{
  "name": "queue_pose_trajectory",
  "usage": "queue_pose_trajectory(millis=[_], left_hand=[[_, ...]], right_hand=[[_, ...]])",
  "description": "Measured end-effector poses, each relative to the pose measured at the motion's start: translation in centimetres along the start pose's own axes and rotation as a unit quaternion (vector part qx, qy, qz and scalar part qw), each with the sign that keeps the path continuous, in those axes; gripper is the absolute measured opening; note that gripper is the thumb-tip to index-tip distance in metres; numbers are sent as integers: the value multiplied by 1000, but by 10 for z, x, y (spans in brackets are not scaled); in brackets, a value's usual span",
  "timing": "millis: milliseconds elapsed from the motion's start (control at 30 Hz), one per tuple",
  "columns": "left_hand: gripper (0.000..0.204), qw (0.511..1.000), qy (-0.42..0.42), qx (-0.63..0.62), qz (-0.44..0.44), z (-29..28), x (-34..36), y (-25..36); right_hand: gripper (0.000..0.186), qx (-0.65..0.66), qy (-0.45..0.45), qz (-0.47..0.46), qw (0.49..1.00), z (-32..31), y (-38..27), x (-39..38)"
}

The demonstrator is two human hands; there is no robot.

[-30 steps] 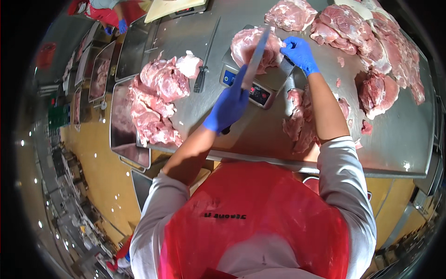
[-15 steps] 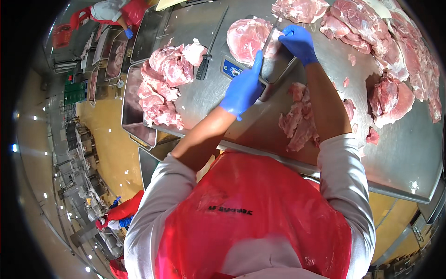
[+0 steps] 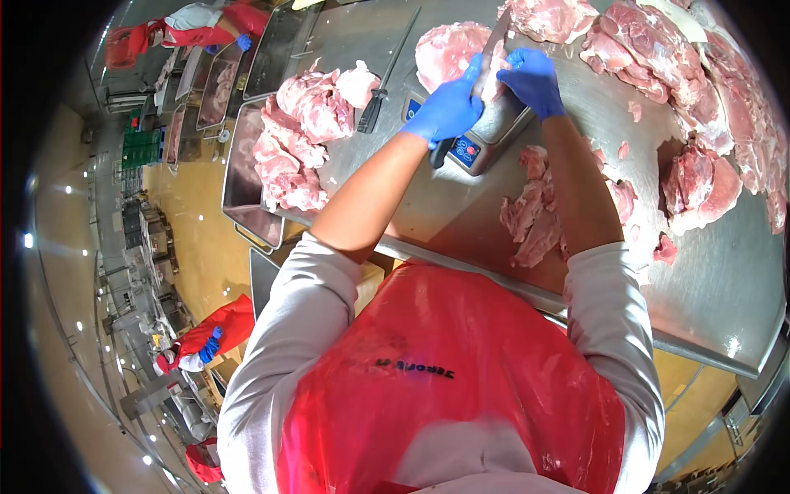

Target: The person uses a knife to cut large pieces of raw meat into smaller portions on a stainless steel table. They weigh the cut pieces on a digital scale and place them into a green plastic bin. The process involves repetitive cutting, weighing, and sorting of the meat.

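Note:
My left hand (image 3: 448, 111), in a blue glove, is closed around a knife (image 3: 496, 43). Its dark handle sticks out below the palm and the blade points away from me. A round, pale pink cut of meat (image 3: 451, 56) rests on a digital scale (image 3: 496, 125) with a steel platform and blue panel. The blade lies over the right side of this cut. My right hand (image 3: 533, 82), also gloved, pinches the cut's right edge beside the blade. The fingertips partly hide what they grip.
A sharpening steel (image 3: 393, 70) lies left of the scale. Meat pieces (image 3: 317, 107) are heaped by a metal tub (image 3: 245, 156). Bigger cuts (image 3: 650, 49) pile up at right, with trimmings (image 3: 531, 206) near my right forearm. Co-workers in red aprons (image 3: 218, 325) stand at left.
My left hand has moved slightly up and right, its index finger now lying along the blade. The knife handle and more of the scale panel have come into view. The right hand still grips the meat.

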State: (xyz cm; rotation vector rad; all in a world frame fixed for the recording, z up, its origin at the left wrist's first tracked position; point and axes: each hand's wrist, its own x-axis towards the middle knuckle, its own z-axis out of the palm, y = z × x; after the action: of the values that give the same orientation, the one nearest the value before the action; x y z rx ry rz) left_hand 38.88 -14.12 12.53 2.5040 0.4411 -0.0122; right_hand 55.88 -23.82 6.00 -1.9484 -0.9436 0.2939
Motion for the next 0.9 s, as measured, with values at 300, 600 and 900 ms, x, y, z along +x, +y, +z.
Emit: queue_pose_trajectory(millis=[300, 600, 900], left_hand=[[75, 995, -91, -39, -10, -7, -71, 14], [73, 997, -43, -23, 61, -11, -3, -19], [74, 994, -89, -63, 19, -7, -73, -1]], right_hand=[[25, 8, 77, 8, 997, -24, 17, -3], [22, -8, -11, -44, 999, -7, -15, -27], [20, 37, 81, 2, 996, -9, 7, -22]])
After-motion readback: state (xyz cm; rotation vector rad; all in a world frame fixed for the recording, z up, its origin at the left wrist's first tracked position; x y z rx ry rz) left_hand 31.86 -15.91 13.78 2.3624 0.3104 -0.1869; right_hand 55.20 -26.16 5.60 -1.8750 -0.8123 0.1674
